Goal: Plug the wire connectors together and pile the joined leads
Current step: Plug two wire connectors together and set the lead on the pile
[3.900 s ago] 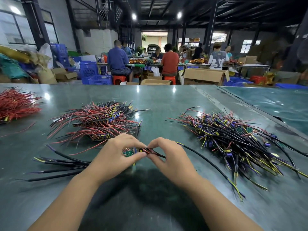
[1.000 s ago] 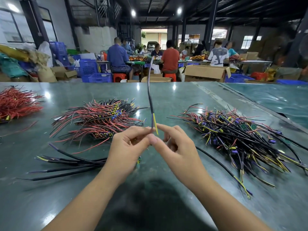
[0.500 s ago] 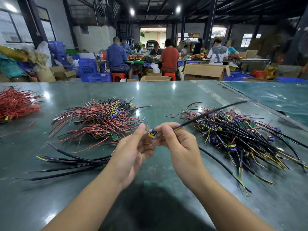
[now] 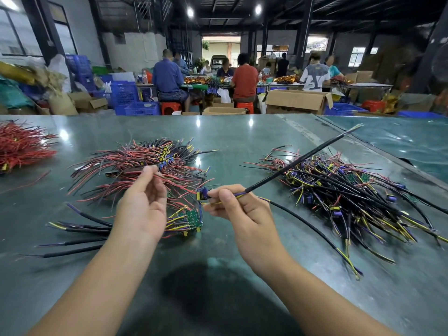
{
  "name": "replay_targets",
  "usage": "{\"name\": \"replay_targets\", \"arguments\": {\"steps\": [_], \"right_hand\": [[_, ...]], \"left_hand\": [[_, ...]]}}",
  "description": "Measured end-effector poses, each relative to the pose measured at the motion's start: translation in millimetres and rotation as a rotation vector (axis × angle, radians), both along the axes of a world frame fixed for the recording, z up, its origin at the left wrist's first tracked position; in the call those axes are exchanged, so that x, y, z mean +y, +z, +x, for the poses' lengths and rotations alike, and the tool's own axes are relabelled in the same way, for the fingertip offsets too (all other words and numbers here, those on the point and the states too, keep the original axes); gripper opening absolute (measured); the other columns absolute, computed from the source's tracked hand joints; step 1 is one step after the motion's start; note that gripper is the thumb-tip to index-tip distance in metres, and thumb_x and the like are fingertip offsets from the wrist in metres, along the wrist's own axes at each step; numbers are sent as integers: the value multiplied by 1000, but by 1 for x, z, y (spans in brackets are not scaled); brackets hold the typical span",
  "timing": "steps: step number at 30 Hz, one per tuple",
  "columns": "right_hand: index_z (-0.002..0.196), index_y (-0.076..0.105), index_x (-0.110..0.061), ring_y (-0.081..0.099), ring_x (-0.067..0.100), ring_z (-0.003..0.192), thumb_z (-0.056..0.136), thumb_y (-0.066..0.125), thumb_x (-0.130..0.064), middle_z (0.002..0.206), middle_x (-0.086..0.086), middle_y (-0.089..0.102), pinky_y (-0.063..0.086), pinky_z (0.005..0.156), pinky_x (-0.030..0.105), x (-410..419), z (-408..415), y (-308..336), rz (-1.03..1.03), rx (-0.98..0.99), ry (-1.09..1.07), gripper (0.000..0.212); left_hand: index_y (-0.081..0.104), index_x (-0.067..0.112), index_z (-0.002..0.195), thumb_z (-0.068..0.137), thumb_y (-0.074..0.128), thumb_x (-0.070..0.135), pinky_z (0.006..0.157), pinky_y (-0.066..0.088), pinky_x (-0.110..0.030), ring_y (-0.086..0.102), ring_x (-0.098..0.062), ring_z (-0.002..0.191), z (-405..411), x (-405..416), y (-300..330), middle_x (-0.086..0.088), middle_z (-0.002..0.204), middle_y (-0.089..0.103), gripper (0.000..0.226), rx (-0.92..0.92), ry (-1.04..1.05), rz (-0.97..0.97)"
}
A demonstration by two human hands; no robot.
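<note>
While your right hand (image 4: 238, 209) pinches the black lead (image 4: 300, 157) behind its connector (image 4: 202, 193), your left hand's (image 4: 143, 204) fingers (image 4: 148, 171) pinch a red wire (image 4: 179, 183) above the worktop (image 4: 218, 287).

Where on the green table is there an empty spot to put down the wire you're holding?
Bare table lies near the person, between the two forearms. More lies beyond the piles, toward the far edge. It is crowded around the red-and-black wire pile, the black cable pile and the joined leads under the left hand.
</note>
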State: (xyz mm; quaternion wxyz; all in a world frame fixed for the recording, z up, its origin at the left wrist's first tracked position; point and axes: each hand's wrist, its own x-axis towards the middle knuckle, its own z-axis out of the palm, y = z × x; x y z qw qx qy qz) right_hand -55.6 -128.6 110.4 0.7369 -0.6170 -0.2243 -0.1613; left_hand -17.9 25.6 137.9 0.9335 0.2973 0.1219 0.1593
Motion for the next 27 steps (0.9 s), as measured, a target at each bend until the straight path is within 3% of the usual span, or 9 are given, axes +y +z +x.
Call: {"name": "replay_targets", "arguments": {"steps": [5, 8, 12, 16, 19, 23, 27], "right_hand": [[83, 69, -15, 69, 14, 72, 91, 51, -23, 79, -1, 72, 54, 71, 22, -3, 2, 2, 86, -9, -38, 21], [76, 69, -20, 70, 14, 69, 87, 53, -30, 75, -2, 71, 54, 65, 19, -21, 7, 6, 239, 85, -91, 22], [79, 68, -22, 70, 12, 72, 97, 48, -24, 78, -11, 69, 51, 66, 18, -29, 15, 4, 219, 197, -158, 27], [81, 70, -23, 51, 2, 63, 97, 50, -20, 75, -12, 67, 38, 60, 19, -35, 24, 0, 233, 201, -283, 25], [83, 71, -19, 46, 4, 60, 97, 49, -16, 74, -9, 66, 39, 60, 18, -45, 31, -1, 317, 179, -279, 26], [85, 70, -17, 57, 2, 67, 98, 48, -14, 74, -9, 70, 49, 67, 13, -62, 43, 11, 387, 148, -293, 25], [91, 61, -11, 63, 11, 87, 96, 54, -18, 81, -1, 66, 50, 90, 20, -89, 55, 23, 569, 363, -304, 11]], "left_hand": [[60, 9, 79, 94, 56, 12, 53, 46, -7, 56, 0, 47, 11, 38, -2, 6, 55, 61, 15, 15, 147, -84], [57, 12, 78, 96, 54, 12, 55, 44, -5, 54, 1, 49, 16, 63, -3, 7, 64, 57, 18, 2, 254, -115], [59, 12, 80, 95, 55, 16, 54, 44, -6, 56, 1, 51, 18, 55, -5, 8, 60, 61, 16, -46, 176, -68], [63, 10, 83, 93, 58, 16, 53, 45, -8, 58, 0, 53, 15, 33, -11, 6, 61, 62, 13, -27, 90, 5], [64, 10, 84, 93, 59, 16, 53, 46, -10, 58, -1, 54, 14, 25, -14, 6, 61, 64, 12, -23, 54, 35], [63, 10, 82, 93, 57, 14, 53, 46, -9, 58, 0, 53, 13, 21, -16, 6, 59, 63, 13, -34, 22, 52], [64, 9, 84, 93, 57, 14, 53, 46, -10, 57, -1, 54, 12, 19, -18, 6, 60, 63, 13, -20, 8, 52]]}}
